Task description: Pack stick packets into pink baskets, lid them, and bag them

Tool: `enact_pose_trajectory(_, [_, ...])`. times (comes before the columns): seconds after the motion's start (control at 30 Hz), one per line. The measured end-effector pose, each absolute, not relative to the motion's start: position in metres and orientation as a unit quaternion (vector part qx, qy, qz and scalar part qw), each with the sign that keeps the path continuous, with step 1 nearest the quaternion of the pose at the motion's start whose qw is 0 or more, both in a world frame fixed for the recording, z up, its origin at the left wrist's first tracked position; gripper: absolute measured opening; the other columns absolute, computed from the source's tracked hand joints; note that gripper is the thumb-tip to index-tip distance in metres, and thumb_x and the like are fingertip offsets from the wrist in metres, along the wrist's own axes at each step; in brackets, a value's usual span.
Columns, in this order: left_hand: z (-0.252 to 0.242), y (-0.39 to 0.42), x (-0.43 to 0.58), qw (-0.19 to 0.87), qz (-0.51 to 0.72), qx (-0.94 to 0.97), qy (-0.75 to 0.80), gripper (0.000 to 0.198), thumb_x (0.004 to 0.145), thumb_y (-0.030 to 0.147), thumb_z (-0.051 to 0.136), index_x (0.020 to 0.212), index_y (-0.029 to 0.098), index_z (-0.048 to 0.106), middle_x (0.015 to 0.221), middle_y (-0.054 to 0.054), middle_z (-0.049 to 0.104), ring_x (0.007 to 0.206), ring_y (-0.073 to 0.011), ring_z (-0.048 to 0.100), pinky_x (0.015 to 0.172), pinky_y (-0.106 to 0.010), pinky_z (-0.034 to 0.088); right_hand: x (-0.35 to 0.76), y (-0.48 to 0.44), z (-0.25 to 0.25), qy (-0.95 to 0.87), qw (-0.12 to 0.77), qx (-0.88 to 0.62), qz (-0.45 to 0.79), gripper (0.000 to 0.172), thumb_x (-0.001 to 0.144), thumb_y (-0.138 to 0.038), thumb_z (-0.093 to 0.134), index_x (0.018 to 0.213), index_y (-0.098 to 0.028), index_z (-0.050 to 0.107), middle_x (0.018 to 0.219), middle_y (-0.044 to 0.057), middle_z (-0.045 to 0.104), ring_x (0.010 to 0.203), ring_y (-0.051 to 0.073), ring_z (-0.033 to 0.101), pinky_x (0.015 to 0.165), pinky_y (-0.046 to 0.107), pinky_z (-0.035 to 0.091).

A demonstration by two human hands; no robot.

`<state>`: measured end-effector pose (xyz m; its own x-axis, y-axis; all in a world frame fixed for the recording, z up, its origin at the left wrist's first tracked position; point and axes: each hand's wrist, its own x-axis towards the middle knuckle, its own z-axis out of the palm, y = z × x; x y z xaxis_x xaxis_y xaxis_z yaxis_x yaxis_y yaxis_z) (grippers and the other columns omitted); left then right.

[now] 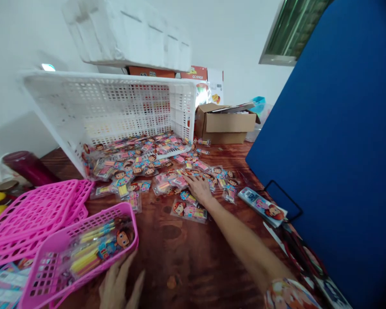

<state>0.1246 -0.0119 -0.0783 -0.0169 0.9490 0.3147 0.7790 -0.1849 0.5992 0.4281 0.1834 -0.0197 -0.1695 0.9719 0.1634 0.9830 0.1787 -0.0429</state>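
My right hand (198, 186) reaches forward across the wooden table (180, 253), fingers spread flat on a pile of small cartoon-printed stationery packets (154, 169). My left hand (120, 285) rests open at the near edge, fingers touching the side of a pink plastic basket (51, 274) that holds a few packets (96, 249). The pile spills out of a big white crate (109, 107) tipped on its side at the back. One packet (188, 210) lies just left of my right wrist.
Stacked pink baskets (35, 214) lie at the left. A cardboard box (223, 124) stands behind the pile, a blue panel (337, 141) walls off the right. A longer packet (262, 206) lies near the panel. White foam boxes (128, 34) sit above the crate.
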Motion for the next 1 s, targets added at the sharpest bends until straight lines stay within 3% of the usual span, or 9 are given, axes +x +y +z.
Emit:
enact_pose_trajectory(0.13, [-0.052, -0.009, 0.135, 0.146, 0.334, 0.679, 0.637, 0.045, 0.088, 0.051, 0.048, 0.125, 0.027, 0.055, 0.125, -0.009, 0.057, 0.121, -0.0322, 0.051, 0.108, -0.059, 0.035, 0.432, 0.127, -0.025, -0.776, 0.105, -0.620, -0.054, 0.051, 0.098, -0.030, 0.040, 0.149, -0.030, 0.035, 0.146, 0.009, 0.048, 0.124, 0.029, 0.047, 0.111, 0.058, 0.017])
enact_pose_trajectory(0.2, [-0.036, -0.011, 0.152, 0.176, 0.349, 0.673, 0.628, 0.044, 0.089, 0.052, 0.048, 0.124, 0.028, 0.055, 0.131, -0.009, 0.052, 0.124, -0.0309, 0.048, 0.109, -0.056, 0.035, 0.432, 0.091, -0.032, -0.786, 0.096, -0.610, -0.035, 0.058, 0.094, -0.039, 0.051, 0.149, -0.028, 0.035, 0.150, 0.013, 0.043, 0.130, 0.033, 0.041, 0.111, 0.064, 0.012])
enact_pose_trajectory(0.3, [-0.018, -0.010, 0.185, 0.200, 0.365, 0.673, 0.612, 0.041, 0.091, 0.050, 0.049, 0.127, 0.031, 0.054, 0.137, -0.007, 0.048, 0.129, -0.0291, 0.043, 0.110, -0.053, 0.033, 0.433, 0.040, -0.041, -0.808, 0.068, -0.585, 0.021, 0.075, 0.084, -0.052, 0.064, 0.149, -0.028, 0.034, 0.157, 0.014, 0.030, 0.141, 0.038, 0.027, 0.109, 0.068, 0.014])
enact_pose_trajectory(0.37, [-0.013, -0.002, 0.207, 0.198, 0.346, 0.695, 0.598, 0.038, 0.094, 0.046, 0.048, 0.128, 0.031, 0.053, 0.135, -0.007, 0.051, 0.126, -0.0282, 0.045, 0.106, -0.052, 0.036, 0.436, 0.013, -0.043, -0.812, 0.064, -0.579, 0.048, 0.077, 0.083, -0.052, 0.067, 0.149, -0.029, 0.034, 0.158, 0.013, 0.029, 0.142, 0.037, 0.025, 0.110, 0.067, 0.016])
enact_pose_trajectory(0.53, [-0.030, 0.017, 0.247, 0.123, 0.156, 0.791, 0.579, 0.038, 0.089, 0.042, 0.058, 0.123, 0.025, 0.058, 0.122, -0.010, 0.059, 0.112, -0.0337, 0.049, 0.093, -0.053, 0.038, 0.450, -0.011, -0.028, -0.805, 0.088, -0.580, 0.086, 0.060, 0.088, -0.045, 0.063, 0.143, -0.027, 0.045, 0.148, 0.013, 0.045, 0.131, 0.031, 0.043, 0.109, 0.059, 0.025])
enact_pose_trajectory(0.63, [-0.042, 0.013, 0.256, 0.102, 0.156, 0.810, 0.556, 0.031, 0.088, 0.029, 0.059, 0.119, 0.023, 0.057, 0.121, -0.010, 0.058, 0.111, -0.0323, 0.048, 0.093, -0.052, 0.036, 0.464, -0.003, -0.022, -0.784, 0.104, -0.605, 0.087, 0.040, 0.094, -0.036, 0.055, 0.133, -0.024, 0.056, 0.138, 0.011, 0.056, 0.123, 0.028, 0.050, 0.107, 0.053, 0.030])
enact_pose_trajectory(0.77, [-0.037, 0.007, 0.240, 0.242, 0.265, 0.770, 0.528, 0.011, 0.092, 0.023, 0.048, 0.100, 0.020, 0.055, 0.099, -0.007, 0.063, 0.096, -0.0243, 0.057, 0.087, -0.042, 0.043, 0.482, 0.007, -0.029, -0.749, 0.139, -0.642, 0.085, 0.032, 0.096, -0.030, 0.050, 0.125, -0.023, 0.062, 0.137, 0.010, 0.057, 0.122, 0.027, 0.052, 0.104, 0.048, 0.033])
enact_pose_trajectory(0.9, [-0.015, 0.005, 0.200, 0.423, 0.340, 0.675, 0.500, 0.033, 0.093, 0.035, 0.051, 0.123, 0.023, 0.048, 0.104, -0.004, 0.065, 0.095, -0.0197, 0.063, 0.084, -0.033, 0.050, 0.486, 0.009, -0.032, -0.734, 0.189, -0.642, 0.118, 0.030, 0.096, -0.029, 0.050, 0.121, -0.021, 0.064, 0.132, 0.009, 0.061, 0.120, 0.024, 0.054, 0.101, 0.039, 0.037])
enact_pose_trajectory(1.0, [-0.010, -0.007, 0.175, 0.473, 0.241, 0.709, 0.465, 0.034, 0.093, 0.037, 0.053, 0.125, 0.025, 0.054, 0.111, -0.004, 0.066, 0.103, -0.0193, 0.063, 0.090, -0.031, 0.050, 0.470, 0.016, -0.023, -0.744, 0.207, -0.617, 0.150, 0.028, 0.095, -0.026, 0.050, 0.118, -0.022, 0.065, 0.122, 0.007, 0.066, 0.113, 0.021, 0.058, 0.097, 0.035, 0.038])
